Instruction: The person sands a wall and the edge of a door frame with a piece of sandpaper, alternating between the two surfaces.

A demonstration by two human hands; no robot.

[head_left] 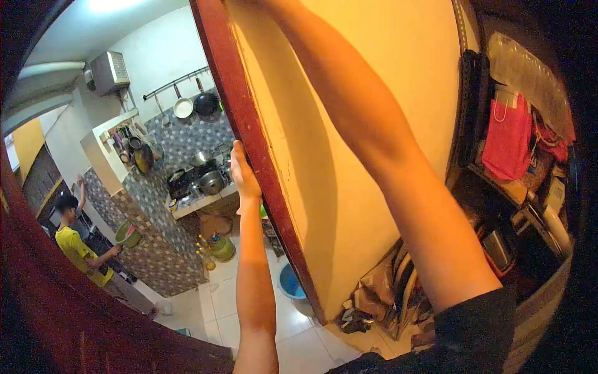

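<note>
My left hand [245,178] is raised against the inner edge of a dark red door frame [246,118]. Its visible fingers are stretched upward and lie along the wood, apparently flat and holding nothing. My right arm [380,143] reaches up and across in front of a yellow-lit wall [398,56], toward the upper part of the frame. The top edge of the picture cuts off the right hand, so its fingers do not show.
Through the doorway, a person in a yellow shirt [78,252] holds a green basket [128,235]. Pots [212,182] stand on a stove; pans [183,108] hang above. A green gas cylinder [222,248] and blue bucket [291,282] are on the floor. Right, a red cloth [507,140] hangs by clutter.
</note>
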